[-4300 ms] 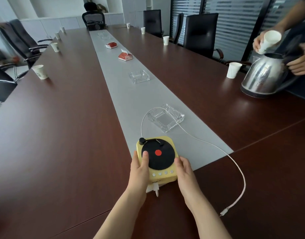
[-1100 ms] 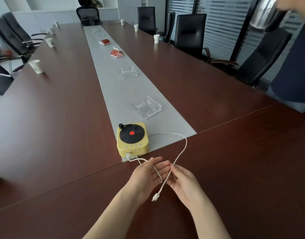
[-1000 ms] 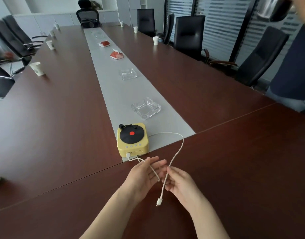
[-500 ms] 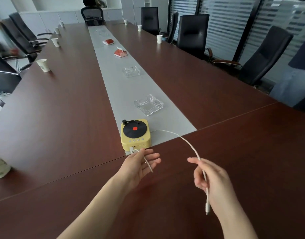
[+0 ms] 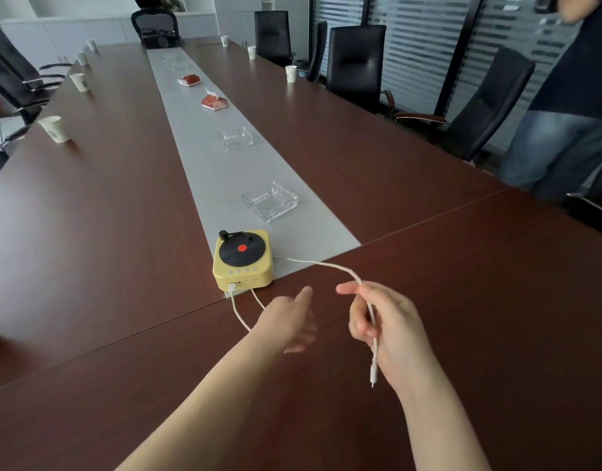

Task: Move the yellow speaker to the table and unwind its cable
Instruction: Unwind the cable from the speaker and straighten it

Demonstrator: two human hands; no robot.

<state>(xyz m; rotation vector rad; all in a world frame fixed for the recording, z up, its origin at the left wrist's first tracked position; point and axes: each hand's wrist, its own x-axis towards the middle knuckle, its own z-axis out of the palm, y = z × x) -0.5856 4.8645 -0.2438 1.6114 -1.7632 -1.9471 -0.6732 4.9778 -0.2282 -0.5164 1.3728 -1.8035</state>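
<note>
Yellow speaker (image 5: 242,259) sits on the counter (image 5: 89,232) at lower centre of frame, on the near end of the grey runner (image 5: 204,158). Looks small, light and rigid: grip by its sides. White cable (image 5: 321,265) is thin and limp; best held near the plug. Right hand (image 5: 388,329) pinches the cable near its free end, plug dangling below. Left hand (image 5: 287,322) is spread, holding nothing, blurred, beside the cable loop.

You've got a dark wood table (image 5: 428,300) with a grey runner (image 5: 204,158); on it: yellow speaker (image 5: 242,261), two glass ashtrays (image 5: 269,201), paper cups (image 5: 55,129).
</note>
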